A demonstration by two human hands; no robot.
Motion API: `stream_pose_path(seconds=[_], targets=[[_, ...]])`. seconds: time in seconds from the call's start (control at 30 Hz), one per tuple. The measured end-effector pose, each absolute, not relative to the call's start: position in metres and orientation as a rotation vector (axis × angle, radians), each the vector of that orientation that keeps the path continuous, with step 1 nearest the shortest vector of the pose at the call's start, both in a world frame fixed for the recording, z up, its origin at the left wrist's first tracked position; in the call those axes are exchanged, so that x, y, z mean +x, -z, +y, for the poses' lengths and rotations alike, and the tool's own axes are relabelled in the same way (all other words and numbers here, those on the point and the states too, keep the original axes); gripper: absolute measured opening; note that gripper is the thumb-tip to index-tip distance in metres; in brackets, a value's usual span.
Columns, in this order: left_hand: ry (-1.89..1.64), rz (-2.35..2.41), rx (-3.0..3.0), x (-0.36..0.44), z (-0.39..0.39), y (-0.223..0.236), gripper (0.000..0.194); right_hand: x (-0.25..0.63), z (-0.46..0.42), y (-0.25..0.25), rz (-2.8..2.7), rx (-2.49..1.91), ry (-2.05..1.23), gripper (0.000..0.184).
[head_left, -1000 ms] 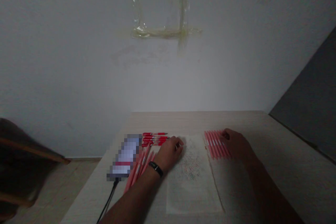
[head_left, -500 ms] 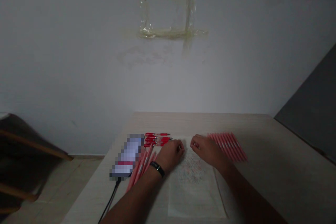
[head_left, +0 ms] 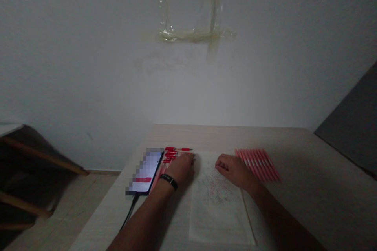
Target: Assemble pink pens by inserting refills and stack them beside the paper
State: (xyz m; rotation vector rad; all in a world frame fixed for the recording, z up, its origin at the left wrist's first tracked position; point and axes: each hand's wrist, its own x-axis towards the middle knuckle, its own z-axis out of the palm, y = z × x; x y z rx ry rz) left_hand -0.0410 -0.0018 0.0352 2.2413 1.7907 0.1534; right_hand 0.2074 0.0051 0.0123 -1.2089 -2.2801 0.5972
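Observation:
My left hand (head_left: pixel 181 169), with a black band on its wrist, reaches over the red pens (head_left: pixel 171 154) at the left of the paper. Its fingers point down and are mostly hidden, so their grip does not show. Pink pens (head_left: pixel 158 176) lie partly under that wrist and forearm. Over the upper right part of a pale sheet (head_left: pixel 220 223) is my right hand (head_left: pixel 231 168), its fingers curled in; anything inside them is hidden. Just right of this hand, several pink pens (head_left: pixel 257 164) lie side by side in a slanted row. Dark and reddish specks or marks cover the sheet's middle.
A phone (head_left: pixel 145 174), partly pixelated, lies at the table's left with a black cable (head_left: pixel 129 211) running from it. Behind the wooden table (head_left: pixel 229 135) stands a wall with old clear tape (head_left: pixel 188 37). A piece of furniture with wooden bars (head_left: pixel 44 155) is at left.
My left hand has moved left, away from my right hand and onto the red pens. My right hand stays about where it was. The view has shifted slightly.

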Motion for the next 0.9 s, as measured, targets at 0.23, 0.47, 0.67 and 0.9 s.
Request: stream_pose_path(seconds=[0.23, 0.47, 0.67, 0.9], targets=[[0.141, 2.006, 2.118, -0.064, -0.001, -0.058, 0.033, 0.207, 0.002, -0.017, -2.294, -1.178, -0.593, 0.011], [0.192, 2.06, 2.08, -0.06, -0.003, -0.063, 0.028, 0.207, 0.003, -0.015, -2.304, -1.184, -0.604, 0.009], [0.142, 2.046, 2.09, -0.066, 0.0, -0.056, 0.029, 0.208, 0.003, -0.014, -2.319, -1.191, -0.582, 0.01], [0.04, 2.042, 2.083, -0.073, 0.005, -0.045, 0.028, 0.208, 0.003, -0.012, -2.304, -1.19, -0.596, 0.009]])
